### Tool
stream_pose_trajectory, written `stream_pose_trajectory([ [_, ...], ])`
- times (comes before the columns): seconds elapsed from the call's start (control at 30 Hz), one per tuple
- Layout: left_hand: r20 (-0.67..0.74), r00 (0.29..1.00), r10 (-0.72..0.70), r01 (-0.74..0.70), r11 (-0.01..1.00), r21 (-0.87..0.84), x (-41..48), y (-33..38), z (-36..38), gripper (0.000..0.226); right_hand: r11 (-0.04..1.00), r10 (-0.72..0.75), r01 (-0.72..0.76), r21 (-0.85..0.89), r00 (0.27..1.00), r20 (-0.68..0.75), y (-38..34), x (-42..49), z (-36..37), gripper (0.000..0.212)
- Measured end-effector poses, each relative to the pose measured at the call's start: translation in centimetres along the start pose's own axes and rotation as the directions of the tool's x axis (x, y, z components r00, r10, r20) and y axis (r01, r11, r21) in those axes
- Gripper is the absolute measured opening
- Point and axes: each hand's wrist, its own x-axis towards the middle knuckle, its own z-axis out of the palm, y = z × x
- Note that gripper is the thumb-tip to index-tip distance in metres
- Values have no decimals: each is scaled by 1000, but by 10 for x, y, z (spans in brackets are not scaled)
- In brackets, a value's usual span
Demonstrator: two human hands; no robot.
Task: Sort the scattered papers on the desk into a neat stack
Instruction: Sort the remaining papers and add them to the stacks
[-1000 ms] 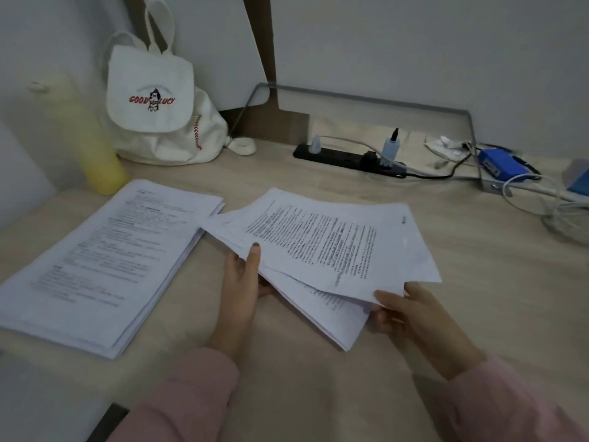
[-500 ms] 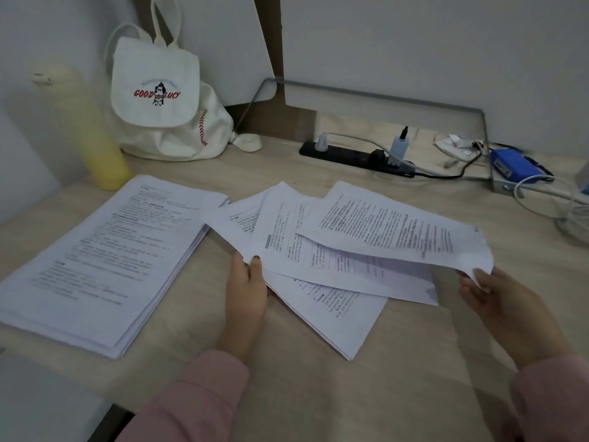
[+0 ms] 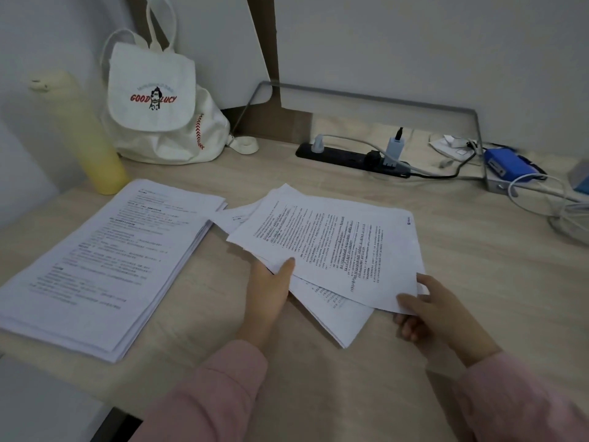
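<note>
Both of your hands hold the fanned sheets on the counter.

Your left hand (image 3: pixel 269 291), in a pink sleeve, pinches the near left edge of the fanned sheets (image 3: pixel 334 247), thumb on top. Your right hand (image 3: pixel 436 311) pinches their near right corner, thumb on top and fingers curled beneath. The sheets are splayed rather than squared, low over the counter (image 3: pixel 478 250). Just left of the sheets lies the thick stack of papers (image 3: pixel 105 260), its far corner beside theirs. Beyond the sheets to the left stands a yellow bottle (image 3: pixel 86 138), with a white bag (image 3: pixel 156 110) by the wall. Straight beyond them lies a black power strip (image 3: pixel 347 156). Beyond them to the right is a blue box (image 3: pixel 506 164).
</note>
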Motion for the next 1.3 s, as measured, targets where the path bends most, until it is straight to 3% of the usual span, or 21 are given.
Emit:
stream_pose_trajectory([
  [0.1,-30,999,-28,30,997,75,3,6,6,35,962,-46,17,-271,994,-102,2,6,-11,38],
  [0.17,8,998,-58,57,994,93,3,10,3,35,894,-156,46,-446,964,-215,0,12,-25,45],
  [0.27,69,990,-123,118,990,76,6,15,-8,34,845,-300,151,-514,928,-220,-10,24,-42,49],
  [0.43,108,983,-147,146,989,12,5,18,-23,23,748,-116,32,-662,990,-84,-24,51,-45,71],
  [0.5,68,987,-145,144,989,13,4,14,-23,21,719,-60,24,-695,998,-27,-21,53,-37,65],
  [0.57,38,990,-135,134,990,32,0,11,-22,21,757,-16,10,-654,1000,-3,-18,50,-28,48],
  [0.67,8,992,-128,127,990,64,-2,10,-21,24,726,-22,20,-687,1000,6,-16,43,-20,25],
  [0.77,-3,992,-123,122,987,100,-4,11,-19,29,761,-65,33,-648,998,-27,-11,37,-20,37],
  [0.93,50,992,-112,105,987,124,-10,6,-6,29,824,-103,45,-565,992,-71,-7,28,-5,36],
  [1.03,125,989,-73,50,982,181,-16,4,0,32,813,-118,36,-581,988,-104,-3,25,7,24],
  [1.13,155,988,-22,-4,987,162,-20,5,-2,32,793,-248,89,-602,951,-186,1,31,7,30],
  [1.2,180,983,30,-56,989,138,-23,11,-4,28,914,-221,121,-386,948,-227,-8,30,3,45],
  [1.27,202,977,74,-95,991,98,-24,21,-5,27,996,-86,88,13,991,-104,-20,24,-2,55],
  [1.3,209,973,94,-112,991,73,-24,27,-5,27,983,-69,69,170,998,-5,-26,20,-5,48],
])
